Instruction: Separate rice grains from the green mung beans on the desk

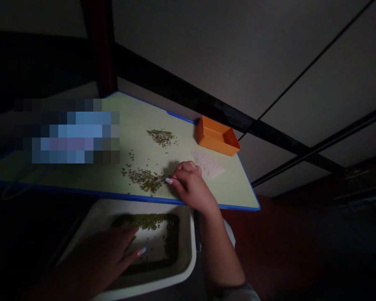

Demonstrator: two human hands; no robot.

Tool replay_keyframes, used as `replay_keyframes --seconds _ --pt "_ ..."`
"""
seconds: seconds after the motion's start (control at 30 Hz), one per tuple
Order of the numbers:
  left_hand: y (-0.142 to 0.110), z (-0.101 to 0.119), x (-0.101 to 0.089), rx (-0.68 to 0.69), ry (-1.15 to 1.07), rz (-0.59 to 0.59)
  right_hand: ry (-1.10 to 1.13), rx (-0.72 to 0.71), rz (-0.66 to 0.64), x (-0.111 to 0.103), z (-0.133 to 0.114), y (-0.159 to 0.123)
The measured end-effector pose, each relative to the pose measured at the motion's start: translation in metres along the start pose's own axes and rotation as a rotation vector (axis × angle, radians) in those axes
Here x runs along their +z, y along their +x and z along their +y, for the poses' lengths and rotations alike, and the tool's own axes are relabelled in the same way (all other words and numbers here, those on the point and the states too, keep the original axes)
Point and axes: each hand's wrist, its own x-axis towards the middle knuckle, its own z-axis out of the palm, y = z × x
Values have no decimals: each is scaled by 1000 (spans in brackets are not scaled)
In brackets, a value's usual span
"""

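Reaches into the white basin (191, 251) with the left hand (114, 246), thumb and fingers parted, beside green beans (148, 220); cannot tell whether holding any. Beyond, on the worktop (235, 193), curls the right hand (189, 184), thumb beside the larger bean pile (146, 180); cannot tell how tight the grip or whether holding anything. Farther, see white grains (209, 165), then an orange box (217, 147) and the smaller bean pile (161, 137).

This looks like a dim room in a home, though which room is unclear. A glossy dark red post (100, 46) stands at eleven o'clock, large plain grey wall panels (207, 46) with black strips fill one o'clock, and a dark red floor (260, 242) shows at four, around a pale green, blue-edged table (238, 190).
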Motion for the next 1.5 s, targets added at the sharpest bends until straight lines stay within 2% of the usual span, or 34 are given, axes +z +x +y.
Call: replay_keyframes --seconds 0.27,0.53,0.7,0.97,1.3,1.5 --pt "-1 -5 5 16 -32 49 5 -23 -10 -1 0 -1" --pt "1 -3 4 14 7 26 31 -35 -32 0 1 -3" --pt "-1 -4 5 22 -4 20 32 -16 29 -1 3 -4" --pt "1 1 0 -12 19 -25 3 -27 13 3 0 -4" --pt "-1 -6 8 11 -21 28 -11 -24 55 2 0 -4" --pt "1 -5 7 2 22 2 -7 -37 57 4 1 -5"
